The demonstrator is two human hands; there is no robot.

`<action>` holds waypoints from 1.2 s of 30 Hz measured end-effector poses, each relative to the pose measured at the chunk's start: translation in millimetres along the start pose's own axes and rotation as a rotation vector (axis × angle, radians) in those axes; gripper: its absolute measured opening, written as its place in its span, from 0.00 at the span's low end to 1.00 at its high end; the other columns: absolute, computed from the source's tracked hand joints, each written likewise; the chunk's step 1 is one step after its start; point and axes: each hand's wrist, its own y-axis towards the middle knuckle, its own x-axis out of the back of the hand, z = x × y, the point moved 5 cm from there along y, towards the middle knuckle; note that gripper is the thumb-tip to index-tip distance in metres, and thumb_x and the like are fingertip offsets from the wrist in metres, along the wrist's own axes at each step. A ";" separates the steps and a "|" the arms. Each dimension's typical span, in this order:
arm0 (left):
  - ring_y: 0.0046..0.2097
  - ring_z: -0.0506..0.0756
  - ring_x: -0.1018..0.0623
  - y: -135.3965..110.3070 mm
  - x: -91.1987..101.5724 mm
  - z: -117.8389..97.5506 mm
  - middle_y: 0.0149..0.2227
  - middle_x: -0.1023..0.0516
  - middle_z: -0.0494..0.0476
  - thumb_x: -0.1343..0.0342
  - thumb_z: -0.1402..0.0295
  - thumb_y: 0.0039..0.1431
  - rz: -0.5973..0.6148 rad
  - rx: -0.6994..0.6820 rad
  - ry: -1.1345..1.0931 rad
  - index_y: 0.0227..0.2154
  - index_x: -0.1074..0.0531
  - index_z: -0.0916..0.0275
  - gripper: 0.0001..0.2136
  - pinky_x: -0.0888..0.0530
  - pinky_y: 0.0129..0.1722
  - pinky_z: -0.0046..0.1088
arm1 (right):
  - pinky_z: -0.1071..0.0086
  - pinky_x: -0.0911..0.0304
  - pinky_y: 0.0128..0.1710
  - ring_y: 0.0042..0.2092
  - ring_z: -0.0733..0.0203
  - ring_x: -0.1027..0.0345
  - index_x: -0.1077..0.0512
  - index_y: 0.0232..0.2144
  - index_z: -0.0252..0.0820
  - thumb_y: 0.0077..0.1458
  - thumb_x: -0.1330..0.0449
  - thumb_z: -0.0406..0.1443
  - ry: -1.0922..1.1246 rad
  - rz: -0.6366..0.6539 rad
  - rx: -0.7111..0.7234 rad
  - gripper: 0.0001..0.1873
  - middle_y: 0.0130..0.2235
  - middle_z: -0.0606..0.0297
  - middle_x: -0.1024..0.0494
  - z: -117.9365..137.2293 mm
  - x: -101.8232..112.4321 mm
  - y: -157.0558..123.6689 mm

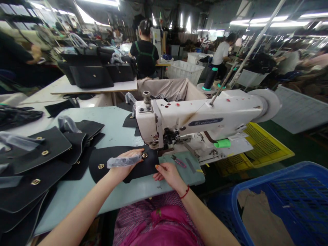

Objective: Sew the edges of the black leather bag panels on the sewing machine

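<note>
A black leather piece with gold clasps lies on the pale green table, its right end under the needle of a white sewing machine. My left hand lies flat on the piece, fingers stretched toward the needle, with a clear plastic strip across it. My right hand rests at the piece's near right edge, fingers extended on the leather. Small pink-handled snips lie just right of my right hand.
Several black leather flaps with gold clasps are stacked at the left. A yellow crate and a blue crate stand at the right. Finished black bags sit on a far table; other people work at the back.
</note>
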 end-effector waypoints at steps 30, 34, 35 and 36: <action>0.34 0.62 0.21 40.3 -0.6 54.6 0.30 0.19 0.62 0.54 0.48 0.60 0.289 0.271 -0.036 0.28 0.23 0.61 0.23 0.28 0.35 0.35 | 0.75 0.37 0.21 0.20 0.67 0.32 0.30 0.22 0.35 0.45 0.39 0.60 0.104 0.022 -0.039 0.31 0.21 0.63 0.24 32.8 -1.2 35.6; 0.30 0.60 0.23 47.9 -2.6 62.2 0.27 0.20 0.61 0.55 0.47 0.58 0.346 0.327 -0.029 0.24 0.24 0.60 0.24 0.31 0.30 0.32 | 0.74 0.38 0.20 0.18 0.68 0.34 0.31 0.22 0.36 0.47 0.41 0.60 0.090 -0.056 -0.037 0.31 0.19 0.63 0.25 31.5 -3.3 39.8; 0.29 0.60 0.23 48.0 0.1 60.2 0.25 0.21 0.61 0.55 0.47 0.58 0.367 0.360 0.008 0.23 0.25 0.60 0.24 0.32 0.29 0.31 | 0.74 0.37 0.20 0.18 0.68 0.35 0.31 0.22 0.36 0.48 0.41 0.60 0.087 -0.075 -0.034 0.31 0.19 0.63 0.25 31.2 -3.8 40.3; 0.28 0.60 0.24 46.8 4.8 55.7 0.24 0.22 0.61 0.55 0.47 0.59 0.371 0.400 0.061 0.21 0.26 0.60 0.24 0.34 0.27 0.31 | 0.74 0.37 0.20 0.18 0.68 0.35 0.30 0.23 0.35 0.49 0.42 0.60 0.084 -0.092 -0.035 0.31 0.19 0.63 0.25 30.7 -4.3 40.6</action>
